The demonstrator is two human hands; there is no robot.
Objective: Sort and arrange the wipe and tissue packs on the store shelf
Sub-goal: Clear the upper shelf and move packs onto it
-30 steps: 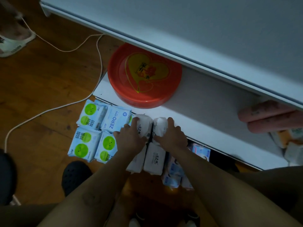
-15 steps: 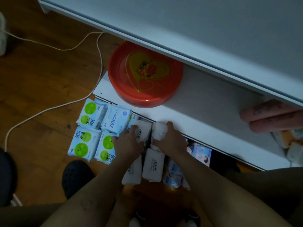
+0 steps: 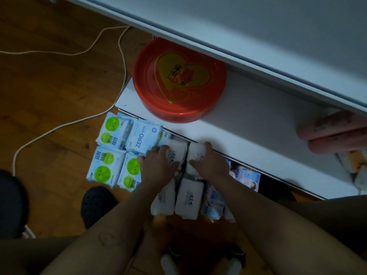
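- We count four white packs (image 3: 188, 197), three green-dot packs (image 3: 105, 165) and one ZERO pack (image 3: 143, 137), all nearer us than the tin (image 3: 178, 80).
- Our left hand (image 3: 158, 165) curls round the left pack (image 3: 177, 151) and our right hand (image 3: 211, 164) round the right pack (image 3: 195, 153). These two sit side by side, the white ones closest to the tin.

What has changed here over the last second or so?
The left hand and right hand kept hold of the left white pack and right white pack, drawing them slightly back off the shelf edge. Nothing was released. The red tin, green-dot packs and ZERO LEAKS pack stayed put.
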